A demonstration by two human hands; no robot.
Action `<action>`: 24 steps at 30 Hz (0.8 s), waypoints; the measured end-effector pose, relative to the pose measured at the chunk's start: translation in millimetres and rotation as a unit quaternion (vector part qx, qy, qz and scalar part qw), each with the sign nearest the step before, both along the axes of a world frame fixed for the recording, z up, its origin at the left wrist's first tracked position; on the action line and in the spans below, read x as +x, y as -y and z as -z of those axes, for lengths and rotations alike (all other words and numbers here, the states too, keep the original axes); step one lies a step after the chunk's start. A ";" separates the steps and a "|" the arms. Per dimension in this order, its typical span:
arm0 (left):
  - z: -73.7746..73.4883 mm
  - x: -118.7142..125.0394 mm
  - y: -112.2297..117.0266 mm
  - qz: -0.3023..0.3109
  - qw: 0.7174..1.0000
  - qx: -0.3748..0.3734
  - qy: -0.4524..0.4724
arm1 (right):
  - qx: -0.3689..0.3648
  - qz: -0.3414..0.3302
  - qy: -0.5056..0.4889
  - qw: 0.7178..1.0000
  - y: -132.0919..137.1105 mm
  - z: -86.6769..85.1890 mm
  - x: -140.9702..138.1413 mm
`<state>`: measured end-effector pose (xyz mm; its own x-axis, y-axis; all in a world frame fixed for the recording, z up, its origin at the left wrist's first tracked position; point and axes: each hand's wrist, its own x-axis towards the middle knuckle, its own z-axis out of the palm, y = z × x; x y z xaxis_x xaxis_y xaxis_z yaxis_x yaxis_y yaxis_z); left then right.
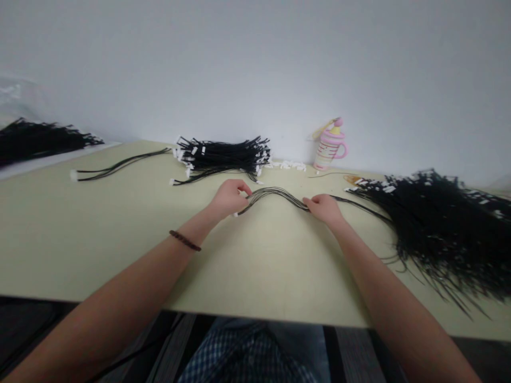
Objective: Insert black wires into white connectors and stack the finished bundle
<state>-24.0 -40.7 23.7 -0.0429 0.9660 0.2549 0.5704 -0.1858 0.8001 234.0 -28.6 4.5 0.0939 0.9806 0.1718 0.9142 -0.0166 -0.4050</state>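
Observation:
A thin black wire harness arches between my two hands just over the table. My left hand pinches it near one end, where a small white connector sticks out below the fingers. Farther along, my right hand is closed on the wires. Past it, dark strands run rightward toward a big heap of black wires; whether they belong to the held harness I cannot tell. Behind my left hand lies a stacked bundle of black harnesses with white connectors at both ends.
Loose white connectors lie near the wall, beside a pink and white cup with a handle. A single harness rests at the left on the pale table. Another black wire pile sits at the far left.

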 end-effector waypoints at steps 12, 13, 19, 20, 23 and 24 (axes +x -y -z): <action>8.0 -46.9 -26.8 -0.085 0.988 -0.057 0.116 | -0.082 -0.024 -0.115 0.990 -3.4 -0.6 18.2; 7.4 -48.2 -28.5 -0.092 0.983 -0.057 0.146 | -0.105 -0.064 -0.141 0.982 -0.9 -2.7 16.9; -7.1 -31.1 -23.4 0.020 0.939 -0.103 0.328 | -0.279 -0.324 -0.305 0.851 18.3 -16.4 6.4; -10.3 -27.7 -20.4 0.054 0.930 -0.110 0.347 | -0.290 -0.342 -0.333 0.830 19.9 -16.7 4.8; -16.4 -21.8 -10.8 0.137 0.908 -0.139 0.371 | -0.257 -0.347 -0.432 0.792 19.2 -13.7 0.3; -16.9 -20.9 -7.8 0.166 0.903 -0.158 0.364 | -0.231 -0.336 -0.467 0.785 17.7 -12.4 -1.4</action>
<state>-44.9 -32.9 40.6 0.2172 0.9760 -0.0143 -0.1722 0.0528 0.9836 232.6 -46.3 16.9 -0.5974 0.8002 -0.0520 0.0875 0.0006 -0.9962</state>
